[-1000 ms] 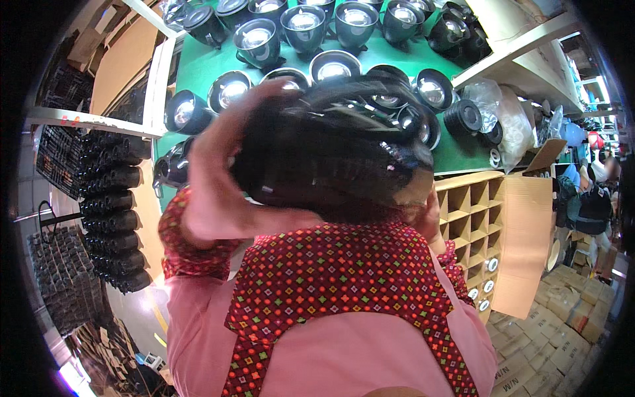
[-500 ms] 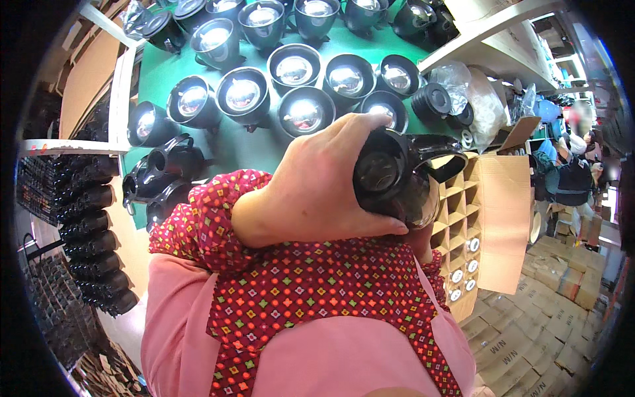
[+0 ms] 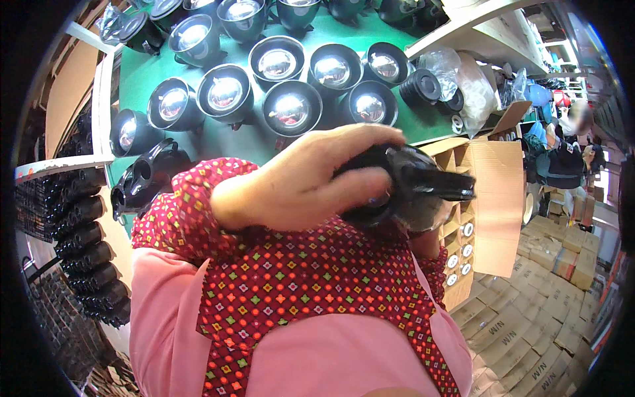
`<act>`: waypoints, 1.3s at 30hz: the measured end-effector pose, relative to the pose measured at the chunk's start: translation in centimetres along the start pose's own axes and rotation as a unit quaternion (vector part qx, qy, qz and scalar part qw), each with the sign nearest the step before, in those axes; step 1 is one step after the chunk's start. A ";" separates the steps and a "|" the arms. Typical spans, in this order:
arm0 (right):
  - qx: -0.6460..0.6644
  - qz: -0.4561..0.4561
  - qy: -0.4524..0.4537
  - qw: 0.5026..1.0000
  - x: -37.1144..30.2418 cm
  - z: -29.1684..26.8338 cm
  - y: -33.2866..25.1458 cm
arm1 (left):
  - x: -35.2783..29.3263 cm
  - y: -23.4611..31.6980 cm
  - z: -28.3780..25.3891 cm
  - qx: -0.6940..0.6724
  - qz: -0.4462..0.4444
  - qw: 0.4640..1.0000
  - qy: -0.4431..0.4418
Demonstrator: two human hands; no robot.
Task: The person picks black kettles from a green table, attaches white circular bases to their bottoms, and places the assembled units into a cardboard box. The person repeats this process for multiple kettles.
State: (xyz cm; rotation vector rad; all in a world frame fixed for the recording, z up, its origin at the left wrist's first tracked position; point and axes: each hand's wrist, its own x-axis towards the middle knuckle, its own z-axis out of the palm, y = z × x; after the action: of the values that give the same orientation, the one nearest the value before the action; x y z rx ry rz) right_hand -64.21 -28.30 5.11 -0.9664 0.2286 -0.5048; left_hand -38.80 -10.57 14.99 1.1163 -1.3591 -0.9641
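My left hand point(image 3: 307, 175) is closed round a glossy black jug point(image 3: 423, 188) in front of my chest. The jug has a black upper part with a handle pointing right and a clear, shiny part below. My thumb lies across its dark left end. Behind and below the jug, a little of my right hand or wrist point(image 3: 428, 243) shows; its fingers are hidden. Beyond my hands, several black cup-shaped vessels point(image 3: 291, 109) with mirror-bright insides stand on a green tabletop point(image 3: 261, 142).
At the right stands an open carton point(image 3: 496, 205) with cardboard dividers and some white round pieces. Black lids point(image 3: 420, 87) and clear plastic bags point(image 3: 473, 92) lie by the table's right edge. More black handled parts point(image 3: 155, 169) sit at left, above stacked black pieces point(image 3: 86, 245).
My left hand has turned the jug, so its handle now points more straight to the right. The thumb has moved up across its dark end. The whole view has shifted slightly.
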 end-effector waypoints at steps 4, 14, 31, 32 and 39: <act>-0.063 -0.005 0.004 0.998 0.6 0.4 -0.9 | -0.1 -0.5 -1.8 -0.219 -0.199 0.950 -0.098; -0.302 0.041 -0.009 0.952 2.9 -0.1 -3.1 | -1.6 -4.4 -1.6 -0.153 -0.242 0.956 0.058; -0.723 0.001 0.185 0.666 23.2 -14.3 -3.5 | -10.0 -13.7 -1.6 -0.367 -0.202 0.834 0.360; -0.804 0.012 0.192 0.562 23.9 -17.0 -1.5 | -10.4 -13.6 -1.5 -0.366 -0.204 0.830 0.368; -0.819 0.085 0.185 0.537 24.4 -24.9 3.3 | -12.5 -13.1 0.0 -0.372 -0.199 0.805 0.417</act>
State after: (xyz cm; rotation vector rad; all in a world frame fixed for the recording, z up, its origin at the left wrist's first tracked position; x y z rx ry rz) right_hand -52.23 -57.21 -10.65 -2.6542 1.3477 -0.1561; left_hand -37.77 -1.43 -0.63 0.9997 0.0175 -0.9777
